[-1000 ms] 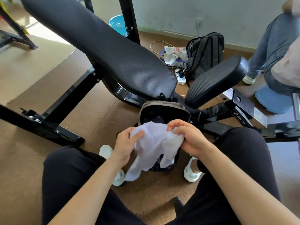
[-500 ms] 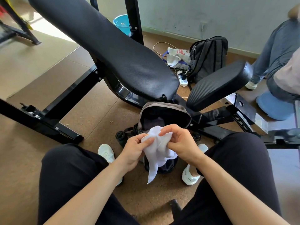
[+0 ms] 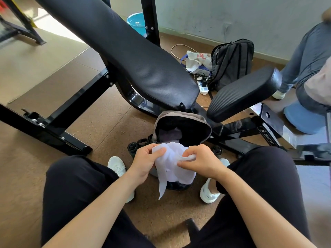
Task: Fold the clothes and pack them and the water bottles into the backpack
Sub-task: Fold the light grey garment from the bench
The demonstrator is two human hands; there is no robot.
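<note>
A white garment (image 3: 172, 169) hangs bunched between my hands, one strip dangling toward the floor. My left hand (image 3: 146, 161) grips its upper left edge, thumb on top. My right hand (image 3: 199, 161) pinches a fold at its upper right. Just beyond them the grey backpack (image 3: 180, 116) stands open on the floor between my feet, with a purplish cloth (image 3: 171, 135) inside. Black bottle caps sit in its side pockets, one at the left (image 3: 132, 146) and one at the right (image 3: 217, 150).
A black weight bench (image 3: 129, 59) with a separate seat pad (image 3: 245, 92) rises right behind the backpack. A second dark backpack (image 3: 232, 63), a white bag (image 3: 196, 60) and a power strip (image 3: 203, 87) lie by the wall. Another person (image 3: 308, 68) sits at right.
My hands have drawn closer together and bunched the white garment narrower over the backpack's opening. The view shifted slightly.
</note>
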